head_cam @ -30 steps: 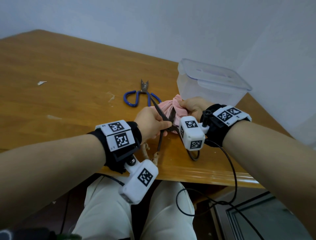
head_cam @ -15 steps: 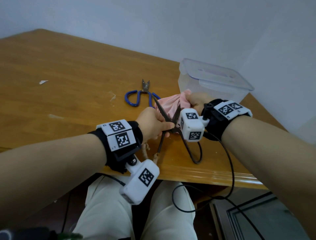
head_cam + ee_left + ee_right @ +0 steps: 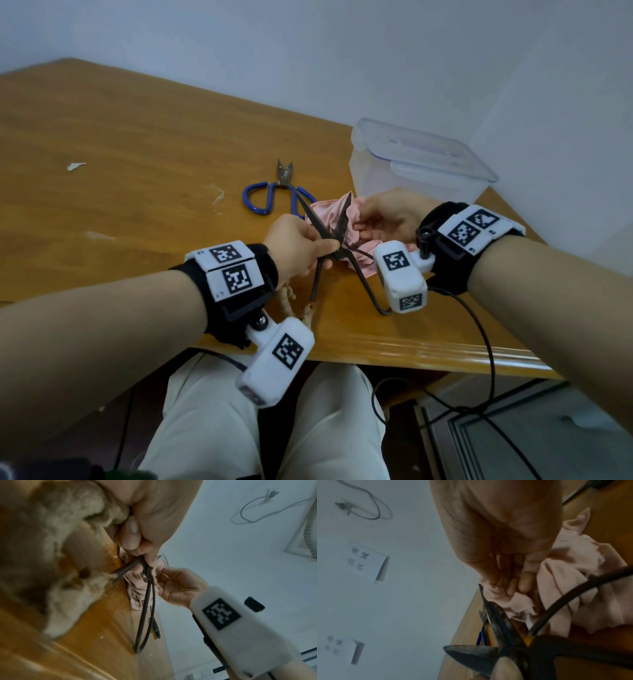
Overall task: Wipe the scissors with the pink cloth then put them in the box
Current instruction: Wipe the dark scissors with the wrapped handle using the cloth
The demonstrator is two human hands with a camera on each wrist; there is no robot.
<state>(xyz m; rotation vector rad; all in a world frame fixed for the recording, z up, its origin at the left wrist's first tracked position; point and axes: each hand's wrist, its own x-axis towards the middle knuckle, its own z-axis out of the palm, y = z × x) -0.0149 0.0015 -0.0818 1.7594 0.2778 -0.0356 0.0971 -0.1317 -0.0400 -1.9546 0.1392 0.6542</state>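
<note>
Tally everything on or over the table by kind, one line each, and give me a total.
Scissors: 2, the dark scissors in the left hand and the blue-handled scissors lying flat
Cloth: 1, the pink cloth held by the right hand
Box: 1, the clear plastic box with its lid on
Total: 4

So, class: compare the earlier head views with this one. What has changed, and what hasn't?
The right hand has worked the pink cloth along the right blade of the dark scissors: out toward the tip half a second ago, now drawn back a little. The left hand keeps pinching the scissors near the pivot, blades open. The blue scissors and the box haven't moved.
</note>
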